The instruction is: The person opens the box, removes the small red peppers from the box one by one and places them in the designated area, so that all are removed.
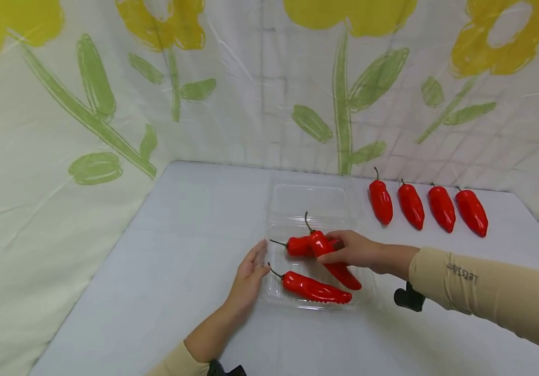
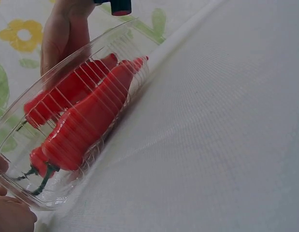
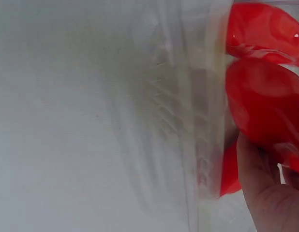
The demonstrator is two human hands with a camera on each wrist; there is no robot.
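Observation:
A clear plastic clamshell container (image 1: pixel 274 298) lies opened on the table, its lid (image 1: pixel 309 199) folded back behind it. My left hand (image 1: pixel 245 282) holds the container's left wall, thumb at the rim. Over the container, my right hand (image 1: pixel 356 251) grips a long red pepper (image 1: pixel 343 275) between thumb and fingers, tilted with its stem up and away. One red pepper (image 1: pixel 312 287) lies across the container's front. Another red pepper (image 1: pixel 299 246) lies behind it, partly hidden by the held pepper and my right hand. The left wrist view shows peppers (image 2: pixel 89 121) through the ribbed wall.
Several red peppers stand in a row at the table's back right, the nearest to the container being a red pepper (image 1: pixel 381 202). A white cloth (image 1: pixel 194 219) covers the table. Behind it hangs a flower-printed curtain (image 1: pixel 232 104).

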